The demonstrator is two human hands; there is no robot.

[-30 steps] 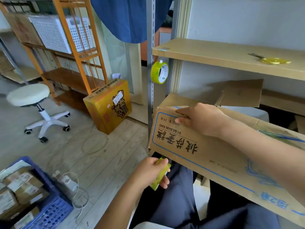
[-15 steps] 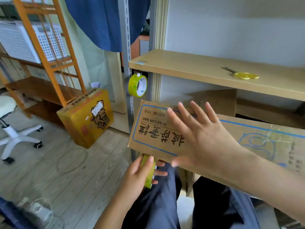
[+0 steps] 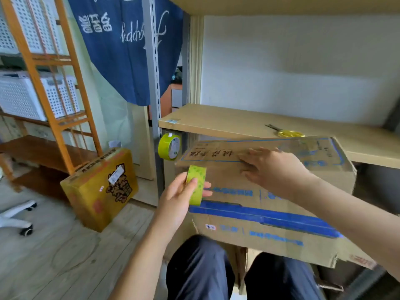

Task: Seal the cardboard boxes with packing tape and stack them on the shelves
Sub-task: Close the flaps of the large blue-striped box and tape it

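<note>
Head view: since half a second ago the cardboard box [image 3: 270, 204] has turned, so its printed face now tilts toward the shelf [image 3: 227, 124] and a side with a blue band faces the camera. The left hand [image 3: 179, 200] has risen from under the box's lower corner and now grips a green tape roll [image 3: 196, 184] in front of the box's left end, thumb on the roll's near face and fingertips behind it. The right hand [image 3: 272, 169] lies flat with fingers spread on the box's upper edge, gripping nothing.

The box sits over the person's knees, its far top edge apparently just below the shelf's front lip, though motion blur makes contact hard to judge. Bare shelf board stretches left of the yellow-handled scissors [image 3: 285, 132]. A second tape roll [image 3: 170, 146] hangs on the grey upright, just left of the box. A yellow carton [image 3: 99, 187] leans on the floor, well apart.
</note>
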